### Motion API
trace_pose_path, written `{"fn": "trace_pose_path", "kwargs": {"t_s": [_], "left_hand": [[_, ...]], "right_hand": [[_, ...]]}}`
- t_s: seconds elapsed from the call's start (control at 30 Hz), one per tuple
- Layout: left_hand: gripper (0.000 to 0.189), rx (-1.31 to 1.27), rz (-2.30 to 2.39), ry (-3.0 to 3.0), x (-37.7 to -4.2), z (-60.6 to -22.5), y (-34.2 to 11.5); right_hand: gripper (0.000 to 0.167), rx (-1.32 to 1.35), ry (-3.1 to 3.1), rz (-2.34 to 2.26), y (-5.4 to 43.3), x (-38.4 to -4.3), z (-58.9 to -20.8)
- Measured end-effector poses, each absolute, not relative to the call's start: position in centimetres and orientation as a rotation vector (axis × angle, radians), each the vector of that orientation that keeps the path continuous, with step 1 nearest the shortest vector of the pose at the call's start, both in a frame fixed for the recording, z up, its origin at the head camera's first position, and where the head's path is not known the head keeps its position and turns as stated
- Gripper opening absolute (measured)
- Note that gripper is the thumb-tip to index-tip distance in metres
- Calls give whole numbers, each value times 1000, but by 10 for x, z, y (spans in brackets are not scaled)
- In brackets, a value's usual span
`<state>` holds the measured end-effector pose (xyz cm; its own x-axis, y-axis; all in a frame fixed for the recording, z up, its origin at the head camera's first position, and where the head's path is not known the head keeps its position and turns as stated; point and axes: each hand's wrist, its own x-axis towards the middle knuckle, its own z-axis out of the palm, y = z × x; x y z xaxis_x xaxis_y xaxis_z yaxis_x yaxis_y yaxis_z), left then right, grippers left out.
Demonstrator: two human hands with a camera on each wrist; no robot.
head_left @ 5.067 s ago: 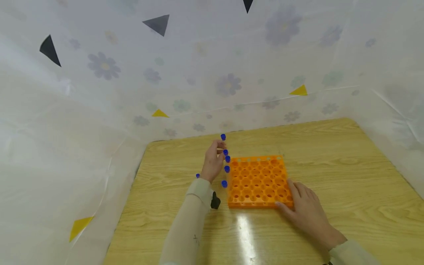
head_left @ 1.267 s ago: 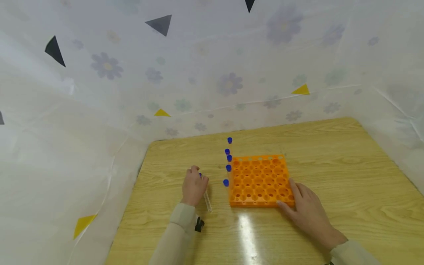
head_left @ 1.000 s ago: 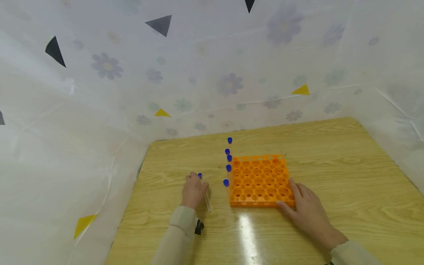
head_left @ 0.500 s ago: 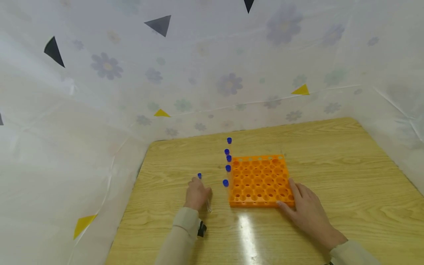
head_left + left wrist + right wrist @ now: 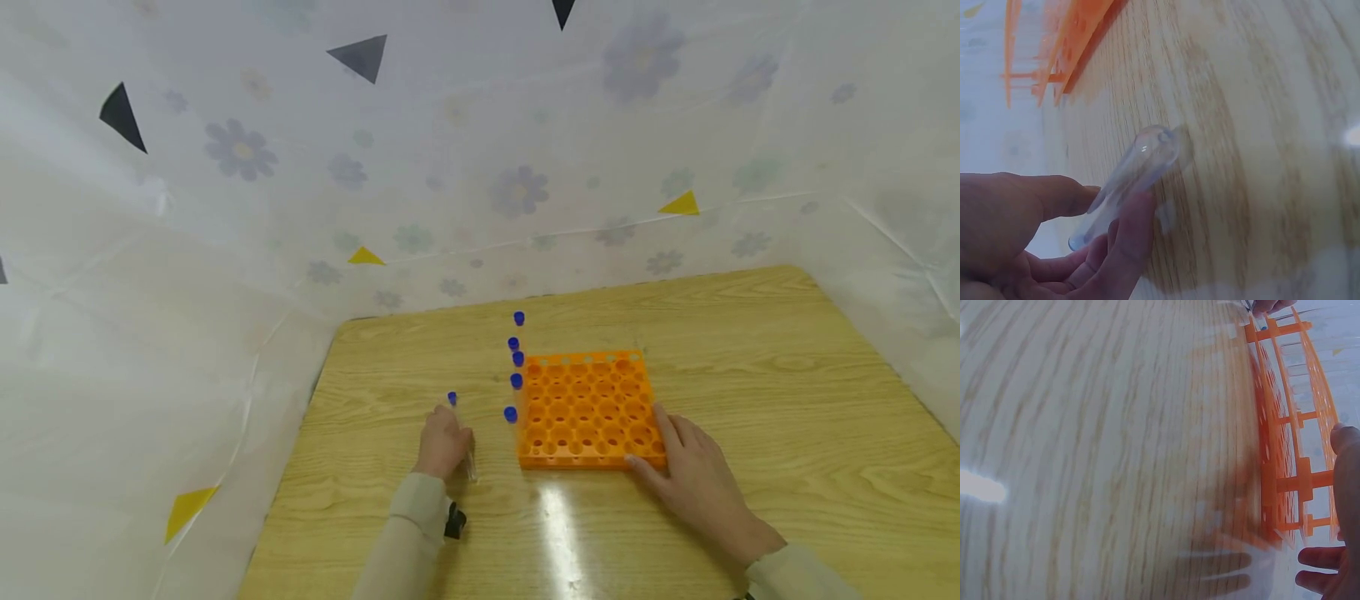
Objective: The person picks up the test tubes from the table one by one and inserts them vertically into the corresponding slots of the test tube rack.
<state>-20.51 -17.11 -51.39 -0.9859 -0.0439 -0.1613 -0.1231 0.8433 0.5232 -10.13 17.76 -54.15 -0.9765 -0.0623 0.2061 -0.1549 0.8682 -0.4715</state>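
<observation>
In the head view, my left hand (image 5: 442, 442) pinches a clear test tube (image 5: 471, 468) that lies slanted on the table, its blue cap (image 5: 452, 398) showing beyond the fingers. The left wrist view shows thumb and fingertips on the tube's sides, near its rounded end (image 5: 1163, 147). An orange test tube rack (image 5: 577, 461) stands to the right. Along its left side is a column of several upright tubes with blue caps (image 5: 517, 381). My right hand (image 5: 693, 471) rests at the rack's front right corner, thumb over the top edge and straight fingers by the right side.
The wood-grain table (image 5: 787, 375) ends at a pale flowered plastic sheet (image 5: 517, 233) behind and at both sides. Round holes of several sizes cover the rack's top. A bright reflection lies on the table in front of the rack.
My left hand has left the tubes at the rack's left side and gone to the loose tube. Lately it slid from near the cap toward the rounded end. The right hand stays put.
</observation>
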Motion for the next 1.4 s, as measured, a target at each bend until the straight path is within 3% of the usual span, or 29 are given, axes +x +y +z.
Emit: {"fn": "trace_pose_path", "kwargs": {"t_s": [0.27,0.77,1.4], "left_hand": [[21,-177,974,2824,-202,-512,-173],[45,-164,1313,2729,-206,-492,-169],[38,112,1541,2825,-197,-447,-169]], "right_hand": [[89,172,-2859,735,177,-101,-541],[90,156,-2885,745,177,-102,-539],[90,155,-2881,743,177,-101,-540]]}}
